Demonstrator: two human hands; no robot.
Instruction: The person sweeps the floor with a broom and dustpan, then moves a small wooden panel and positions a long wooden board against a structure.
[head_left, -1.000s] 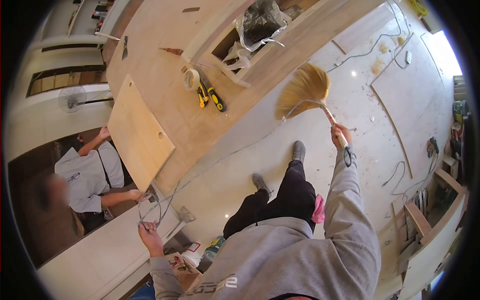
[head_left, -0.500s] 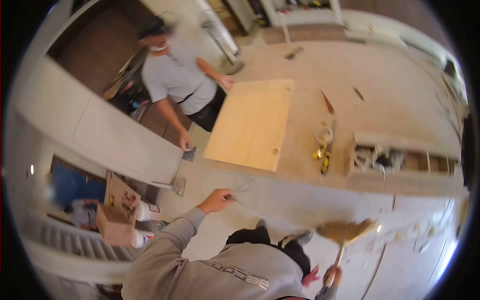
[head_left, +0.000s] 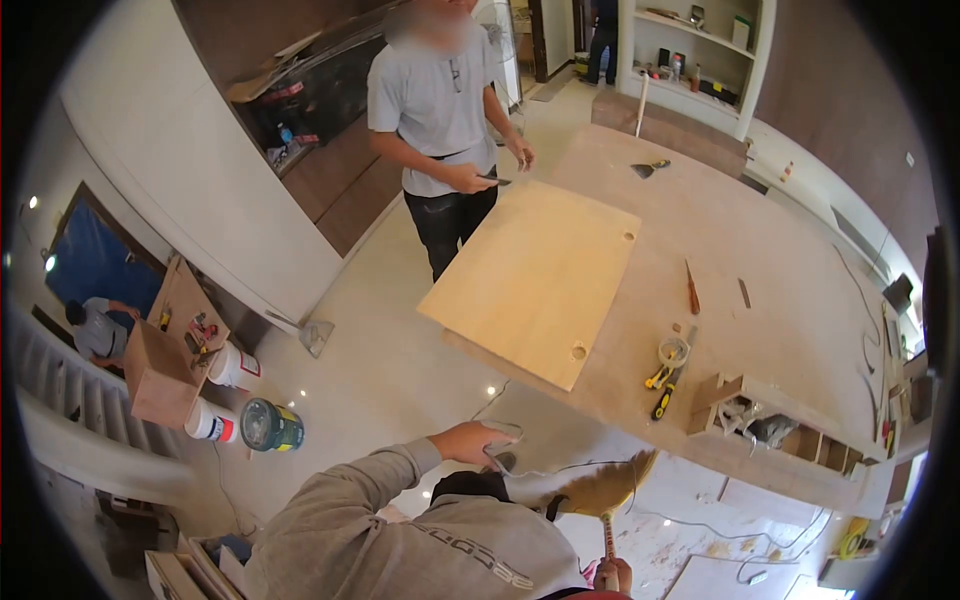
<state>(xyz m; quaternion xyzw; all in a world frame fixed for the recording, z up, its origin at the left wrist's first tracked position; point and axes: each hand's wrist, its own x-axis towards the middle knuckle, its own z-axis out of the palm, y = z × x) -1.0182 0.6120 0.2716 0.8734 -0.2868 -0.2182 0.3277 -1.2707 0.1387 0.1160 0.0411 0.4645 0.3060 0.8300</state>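
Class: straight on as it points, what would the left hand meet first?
Beyond the cord it holds, the left hand probably meets the edge of the table, though depth is unclear.

- Broom (head_left: pixel 625 485): lower end of the handle covered by my right hand (head_left: pixel 612 574).
- Right forearm: out of sight below my hand, at the bottom edge.
- Cord (head_left: pixel 545 472): section within my left hand (head_left: pixel 468 442) concealed by the fingers.
- Legs: mostly concealed by my sweatshirt (head_left: pixel 400 545); its lettering is not legible.
- Co-worker (head_left: pixel 432 110): head blurred, cut off by the top edge; dark object (head_left: pixel 497 180) in the hand too small to identify.
- Distant person (head_left: pixel 604 40): upper body cut off by the top edge.
- Green bucket (head_left: pixel 272 426): label too small to read.
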